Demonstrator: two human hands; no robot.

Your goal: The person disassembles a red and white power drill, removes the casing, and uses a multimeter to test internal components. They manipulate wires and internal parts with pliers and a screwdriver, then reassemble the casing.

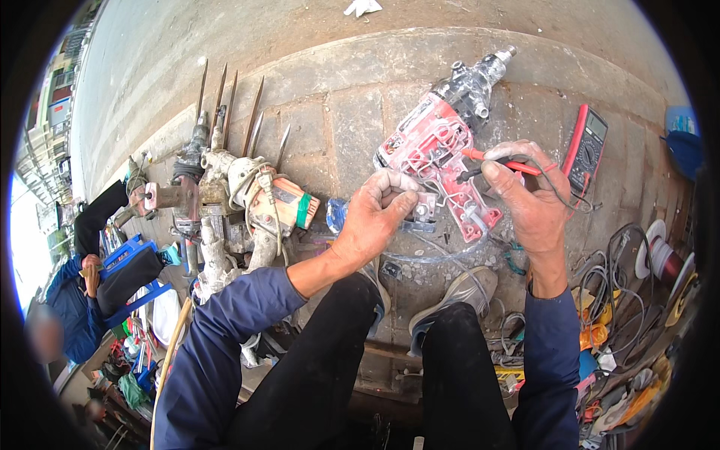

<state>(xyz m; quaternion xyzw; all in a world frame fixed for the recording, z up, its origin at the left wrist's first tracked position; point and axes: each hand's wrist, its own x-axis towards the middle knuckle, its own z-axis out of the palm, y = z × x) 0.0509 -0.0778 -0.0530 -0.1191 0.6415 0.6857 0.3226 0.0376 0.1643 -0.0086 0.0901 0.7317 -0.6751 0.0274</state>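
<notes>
Red-and-black power tool [427, 131] lay with its casing opened on the paving [356, 131] in front of the person, its black nose pointing to the upper right and its red handle section [474, 196] nearest the feet, with wires showing inside. The right hand [531, 199] was closed narrowly around a red probe [525, 167], thumb against fingers, with a black probe [470, 175] just beside it; both tips pointed left, over the tool's wiring. The left hand [381, 206] was narrow too, thumb and fingers drawn close together at the edge of a small metallic part [425, 207] near the handle section; whether it gripped that part, I could not tell. To the right of the tool, a multimeter [592, 141] with a red rim lay face up on the paving, thin leads beside it. Off to the left stood a group of dusty tools with long pointed chisels [232, 105], near a pale tool with an orange panel [285, 201] and green tape. A shoe [457, 300] rested below the handle section, and tangled grey cable [600, 289] lay near a spool [666, 261] at the far right.
</notes>
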